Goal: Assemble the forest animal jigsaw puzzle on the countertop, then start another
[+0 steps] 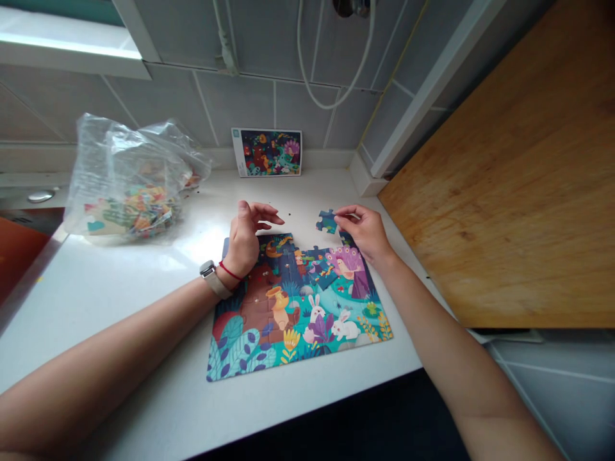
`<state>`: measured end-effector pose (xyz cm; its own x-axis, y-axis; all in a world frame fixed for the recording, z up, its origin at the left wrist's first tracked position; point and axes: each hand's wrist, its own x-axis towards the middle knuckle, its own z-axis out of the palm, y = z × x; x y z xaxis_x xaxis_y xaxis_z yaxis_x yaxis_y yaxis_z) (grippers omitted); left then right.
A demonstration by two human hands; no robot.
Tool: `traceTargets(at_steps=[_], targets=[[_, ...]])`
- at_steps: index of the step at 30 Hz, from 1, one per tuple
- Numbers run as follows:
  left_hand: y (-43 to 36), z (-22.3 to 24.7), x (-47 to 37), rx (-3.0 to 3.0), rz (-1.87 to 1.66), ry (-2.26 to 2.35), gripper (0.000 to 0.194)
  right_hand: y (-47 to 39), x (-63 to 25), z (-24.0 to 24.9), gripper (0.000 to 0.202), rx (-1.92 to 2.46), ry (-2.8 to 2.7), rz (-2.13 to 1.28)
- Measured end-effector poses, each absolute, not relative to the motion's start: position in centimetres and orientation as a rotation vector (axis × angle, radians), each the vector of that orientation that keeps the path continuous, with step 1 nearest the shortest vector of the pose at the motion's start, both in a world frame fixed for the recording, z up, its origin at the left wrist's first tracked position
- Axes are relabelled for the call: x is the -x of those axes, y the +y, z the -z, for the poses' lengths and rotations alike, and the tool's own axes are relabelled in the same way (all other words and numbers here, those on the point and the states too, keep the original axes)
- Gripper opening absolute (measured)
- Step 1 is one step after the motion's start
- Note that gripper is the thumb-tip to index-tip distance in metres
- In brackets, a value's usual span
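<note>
A colourful jigsaw puzzle (pixel 298 314) with animals and plants lies on the white counter, with a gap along its far edge. Between thumb and fingers, my right hand (pixel 364 230) pinches a dark blue puzzle piece (pixel 327 221) just beyond that gap. The hand partly covers the puzzle's far right corner. My left hand (pixel 246 240) hovers at the far left part of the puzzle, fingers apart and pointing right, holding nothing. A picture card (pixel 271 152) showing a similar scene leans against the tiled wall behind the puzzle.
At the back left, a clear plastic bag (pixel 134 186) holds many loose pieces. A wooden panel (pixel 519 192) stands along the right side of the white counter (pixel 158 326). A white cable (pixel 307 83) hangs on the wall above.
</note>
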<state>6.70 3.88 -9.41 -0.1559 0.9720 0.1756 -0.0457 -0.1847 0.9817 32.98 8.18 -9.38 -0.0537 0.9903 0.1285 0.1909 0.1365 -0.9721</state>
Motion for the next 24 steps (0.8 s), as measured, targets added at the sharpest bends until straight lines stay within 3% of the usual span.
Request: traceTargets(at_steps=[8, 14, 20, 24], targets=[[3.7, 9.7, -6.8, -1.295, -1.465, 1.203, 0.078, 8.9, -33.8, 9.4, 0.053, 1.259, -1.253, -1.164], [3.7, 9.4, -6.8, -1.327, -1.441, 1.203, 0.078, 7.5, -32.7, 8.3, 0.049, 1.217, -1.322, -1.321], [3.1, 9.2, -6.9, -1.484, -1.391, 1.174, 0.071, 9.0, -34.1, 9.0, 0.044, 1.252, -1.203, -1.08], [2.3, 9.1, -6.8, -1.911, -1.308, 1.031, 0.065, 10.5, -36.2, 10.0, 0.041, 1.322, -1.179, -0.916]])
